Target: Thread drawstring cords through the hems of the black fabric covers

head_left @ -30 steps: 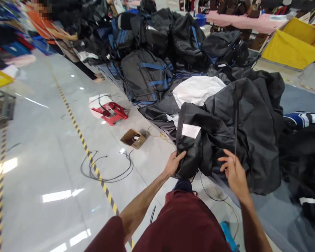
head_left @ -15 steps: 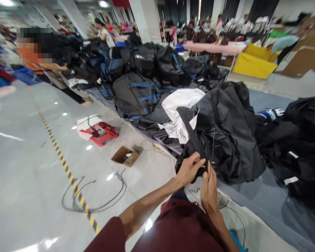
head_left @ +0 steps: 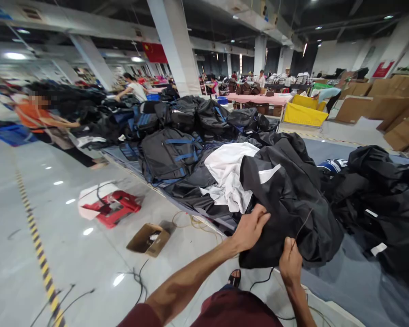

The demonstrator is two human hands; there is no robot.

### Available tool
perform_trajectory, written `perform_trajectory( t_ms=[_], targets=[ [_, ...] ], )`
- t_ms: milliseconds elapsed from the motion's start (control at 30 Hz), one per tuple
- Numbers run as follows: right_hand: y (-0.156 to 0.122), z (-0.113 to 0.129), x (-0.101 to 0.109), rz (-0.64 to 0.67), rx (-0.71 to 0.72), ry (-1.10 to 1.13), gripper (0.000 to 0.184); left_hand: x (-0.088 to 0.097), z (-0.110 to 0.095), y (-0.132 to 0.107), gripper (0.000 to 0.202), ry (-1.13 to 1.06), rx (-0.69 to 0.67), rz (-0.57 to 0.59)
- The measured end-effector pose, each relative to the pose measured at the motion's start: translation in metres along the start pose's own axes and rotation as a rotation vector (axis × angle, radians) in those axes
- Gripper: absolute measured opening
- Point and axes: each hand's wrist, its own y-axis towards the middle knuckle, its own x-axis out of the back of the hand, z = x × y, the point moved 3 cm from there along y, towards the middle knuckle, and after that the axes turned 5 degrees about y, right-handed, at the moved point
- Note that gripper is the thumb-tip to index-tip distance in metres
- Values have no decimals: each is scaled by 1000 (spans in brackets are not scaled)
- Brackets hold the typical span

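Note:
A black fabric piece [head_left: 264,252] is stretched between my two hands at the near edge of the table. My left hand [head_left: 252,228] is closed on its left side, fingers pinching the cloth. My right hand [head_left: 291,260] grips its lower right part in a fist. From the right fist a thin brown cord-like strand [head_left: 304,223] sticks up; its lower end is hidden. Behind the hands spreads more crumpled black fabric [head_left: 303,190], with a white strip [head_left: 270,173] on it. White cloth [head_left: 230,175] lies just beyond.
Black-and-blue backpacks [head_left: 168,154] are heaped farther along the table [head_left: 357,268]. More black fabric [head_left: 388,195] lies at right. On the floor are a cardboard box [head_left: 148,240], a red object [head_left: 117,209] and loose cables [head_left: 139,279]. A person in orange [head_left: 32,116] stands at left.
My hands have moved apart, spreading the black fabric that was bunched between them. The fabric's upper flap now lies over to the right. My view has tilted up.

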Motion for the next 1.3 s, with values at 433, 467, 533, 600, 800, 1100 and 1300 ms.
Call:
perform_trajectory(
  t_ms=[433, 467, 533, 600, 800, 1100, 1300],
  targets=[
    [-21, -1, 45, 150, -87, -69, 69, -19, 67, -78, 41, -974, 817, -138],
    [-28, 3, 58, 92, -130, -58, 66, -14, 65, -78, 36, -1018, 825, -149],
    [-46, 11, 86, 28, -193, -34, 66, -6, 61, -76, 28, -1104, 821, -154],
    [-66, 18, 110, 100, -216, -4, 67, -4, 59, -75, 23, -1186, 814, -116],
    [-115, 40, 139, 332, -118, 35, 46, -9, 51, -67, 25, -1291, 811, -47],
    [-132, 55, 138, 292, 82, 20, 32, -14, 47, -66, 28, -1327, 774, 0],
    [-130, 66, 142, 313, 244, -34, 26, -17, 46, -69, 25, -1251, 766, -44]
  ],
)
